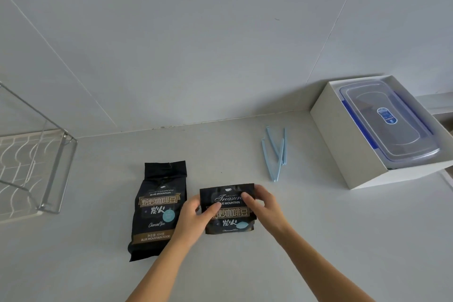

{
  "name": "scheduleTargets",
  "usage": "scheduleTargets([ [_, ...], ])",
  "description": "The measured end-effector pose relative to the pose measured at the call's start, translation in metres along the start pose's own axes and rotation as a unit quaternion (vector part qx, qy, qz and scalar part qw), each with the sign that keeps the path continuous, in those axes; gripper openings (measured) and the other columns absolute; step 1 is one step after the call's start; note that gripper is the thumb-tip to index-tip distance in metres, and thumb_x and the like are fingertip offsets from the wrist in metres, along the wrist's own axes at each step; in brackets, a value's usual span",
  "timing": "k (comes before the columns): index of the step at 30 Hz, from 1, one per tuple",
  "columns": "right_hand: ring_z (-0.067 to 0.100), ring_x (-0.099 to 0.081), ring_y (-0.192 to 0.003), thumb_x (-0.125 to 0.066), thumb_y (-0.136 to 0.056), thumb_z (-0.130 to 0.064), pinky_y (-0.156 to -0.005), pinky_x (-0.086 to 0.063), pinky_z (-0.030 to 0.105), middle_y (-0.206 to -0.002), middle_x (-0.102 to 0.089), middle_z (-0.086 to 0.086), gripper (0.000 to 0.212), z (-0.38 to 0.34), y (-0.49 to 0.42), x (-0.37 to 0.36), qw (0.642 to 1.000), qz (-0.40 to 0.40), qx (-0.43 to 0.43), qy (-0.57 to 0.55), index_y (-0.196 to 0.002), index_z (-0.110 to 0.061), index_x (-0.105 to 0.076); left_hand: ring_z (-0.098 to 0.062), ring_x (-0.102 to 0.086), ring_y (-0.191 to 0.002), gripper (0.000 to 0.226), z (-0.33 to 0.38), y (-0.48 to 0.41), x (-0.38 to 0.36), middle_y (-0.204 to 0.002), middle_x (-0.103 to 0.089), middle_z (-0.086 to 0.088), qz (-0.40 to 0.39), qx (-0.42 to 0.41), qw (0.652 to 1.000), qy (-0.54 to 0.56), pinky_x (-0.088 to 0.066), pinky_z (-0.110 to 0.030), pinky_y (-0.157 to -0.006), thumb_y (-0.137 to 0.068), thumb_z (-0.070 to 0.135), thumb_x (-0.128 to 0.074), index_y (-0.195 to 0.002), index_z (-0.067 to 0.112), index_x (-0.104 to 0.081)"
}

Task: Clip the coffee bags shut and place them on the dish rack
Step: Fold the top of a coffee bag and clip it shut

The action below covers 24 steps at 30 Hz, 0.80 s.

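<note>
Two black coffee bags are on the pale counter. The left bag [157, 208] lies flat with its top unfolded. The right bag [229, 213] has its top folded down, and both hands hold it. My left hand [193, 218] grips its left edge with the thumb on the front. My right hand [263, 206] pinches its upper right corner. Pale blue sealing clips [275, 154] lie in a loose bunch behind and to the right of the bags. The metal dish rack [36, 162] stands at the far left.
A white open box [343, 135] at the right holds a clear plastic container with a blue-edged lid [389, 125]. A tiled wall [196, 44] runs behind the counter.
</note>
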State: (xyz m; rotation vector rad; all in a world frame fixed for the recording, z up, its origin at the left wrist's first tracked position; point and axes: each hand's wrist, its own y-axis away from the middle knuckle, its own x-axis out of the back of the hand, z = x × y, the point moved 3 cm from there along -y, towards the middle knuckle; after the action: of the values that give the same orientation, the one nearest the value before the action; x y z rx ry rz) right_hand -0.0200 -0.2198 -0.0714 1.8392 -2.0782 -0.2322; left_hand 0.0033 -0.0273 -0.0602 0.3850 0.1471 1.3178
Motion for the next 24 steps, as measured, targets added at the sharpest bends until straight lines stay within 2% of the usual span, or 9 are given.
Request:
scheduleTargets([
  [3,0.005,-0.067,-0.092,-0.067,-0.084,-0.031,-0.072,-0.05,0.013,-0.097,-0.073,-0.006,0.021,0.001,0.003,0.008,0.998,-0.046,-0.034,0.024,-0.102,-0.021,-0.069,-0.015,-0.071,-0.084,0.008,-0.005,0.002,0.001,-0.088,-0.076,-0.003,-0.024,0.07,0.994,0.075,-0.052,-0.014,-0.06,-0.081,0.021,-0.07,-0.088,0.018,-0.074],
  [5,-0.002,-0.066,-0.086,-0.07,-0.081,-0.026,-0.068,-0.048,0.008,-0.094,-0.073,-0.009,0.017,-0.002,0.003,0.012,0.998,-0.042,-0.03,0.025,-0.098,-0.022,-0.07,-0.017,-0.071,-0.088,0.012,-0.004,0.002,0.003,-0.092,-0.076,-0.005,-0.022,0.076,0.992,0.093,-0.052,-0.015,-0.063,-0.082,0.019,-0.069,-0.093,0.015,-0.072],
  [7,0.0,-0.065,-0.084,-0.071,-0.08,-0.017,-0.068,-0.047,0.007,-0.09,-0.072,-0.01,0.013,-0.008,0.002,0.011,0.999,-0.04,-0.012,0.031,-0.091,-0.024,-0.069,-0.015,-0.07,-0.091,0.021,-0.001,0.002,0.002,-0.095,-0.076,-0.002,-0.013,0.063,0.991,0.12,-0.053,-0.016,-0.066,-0.082,0.01,-0.069,-0.1,0.019,-0.069],
  [11,0.009,-0.063,-0.081,-0.071,-0.076,-0.009,-0.075,-0.052,0.026,-0.077,-0.068,-0.011,0.022,-0.019,-0.004,0.006,0.997,-0.007,0.028,0.077,-0.073,-0.03,-0.066,-0.014,-0.071,-0.084,0.042,0.008,0.0,-0.001,-0.088,-0.076,-0.006,0.017,0.037,0.987,0.155,-0.054,-0.019,-0.063,-0.08,0.0,-0.067,-0.109,0.03,-0.061],
  [13,0.005,-0.062,-0.075,-0.072,-0.075,-0.011,-0.073,-0.048,0.022,-0.073,-0.068,-0.011,0.023,-0.022,-0.004,0.007,0.993,0.009,0.055,0.105,-0.068,-0.032,-0.066,-0.013,-0.071,-0.084,0.039,0.009,0.001,0.001,-0.088,-0.076,-0.004,0.025,0.035,0.988,0.149,-0.054,-0.018,-0.063,-0.081,0.001,-0.067,-0.107,0.029,-0.062],
  [16,0.003,-0.062,-0.069,-0.073,-0.073,-0.01,-0.066,-0.048,0.015,-0.068,-0.069,-0.01,0.02,-0.018,0.001,0.008,0.994,0.012,0.076,0.073,-0.065,-0.028,-0.068,-0.013,-0.07,-0.091,0.022,0.005,0.006,0.002,-0.091,-0.076,0.002,0.015,0.04,0.989,0.141,-0.053,-0.015,-0.065,-0.081,0.004,-0.068,-0.097,0.02,-0.069],
  [20,0.001,-0.061,-0.066,-0.072,-0.074,-0.008,-0.063,-0.048,0.013,-0.067,-0.068,-0.011,0.019,-0.01,0.009,0.009,0.995,0.007,0.087,0.039,-0.067,-0.026,-0.07,-0.015,-0.07,-0.091,0.015,-0.001,0.013,0.002,-0.094,-0.076,-0.004,-0.013,0.047,0.991,0.123,-0.054,-0.016,-0.068,-0.082,0.006,-0.067,-0.094,0.015,-0.072],
  [22,0.0,-0.061,-0.068,-0.071,-0.075,-0.006,-0.064,-0.048,0.013,-0.068,-0.068,-0.012,0.02,-0.009,0.008,0.009,0.997,-0.014,0.072,0.025,-0.068,-0.025,-0.071,-0.015,-0.071,-0.088,0.013,-0.001,0.014,0.001,-0.091,-0.076,-0.004,-0.011,0.046,0.991,0.122,-0.054,-0.016,-0.066,-0.083,0.006,-0.067,-0.091,0.015,-0.073],
  [24,0.0,-0.063,-0.073,-0.07,-0.079,-0.009,-0.068,-0.048,0.012,-0.073,-0.071,-0.014,0.019,-0.013,0.003,0.013,0.996,-0.071,0.056,0.022,-0.074,-0.027,-0.073,-0.014,-0.072,-0.083,0.012,0.001,0.014,-0.001,-0.088,-0.077,-0.005,0.003,0.045,0.99,0.134,-0.053,-0.016,-0.062,-0.082,0.006,-0.067,-0.088,0.014,-0.074],
])
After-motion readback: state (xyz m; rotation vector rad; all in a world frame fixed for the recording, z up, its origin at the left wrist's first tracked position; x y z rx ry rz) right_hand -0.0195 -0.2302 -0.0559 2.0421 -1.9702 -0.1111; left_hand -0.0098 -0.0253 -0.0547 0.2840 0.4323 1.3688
